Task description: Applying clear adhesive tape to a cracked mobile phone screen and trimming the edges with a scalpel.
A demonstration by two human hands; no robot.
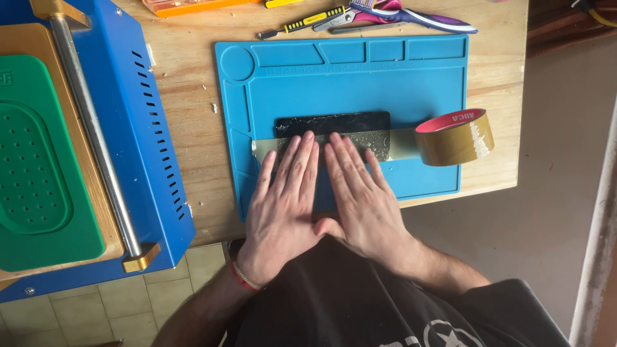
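Clearly both flat, open palms, left hand (281, 199) and right hand (360, 196), press brown tape (402, 144) onto the cracked phone (333, 125); next, probably, cutting from the roll (455, 137).

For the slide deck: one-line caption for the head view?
Both hands press tape flat over a cracked phone on a blue mat.

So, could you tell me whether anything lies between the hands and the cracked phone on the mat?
Yes: a strip of brown tape from the roll lies across the phone, and both hands, left and right, press on that strip.
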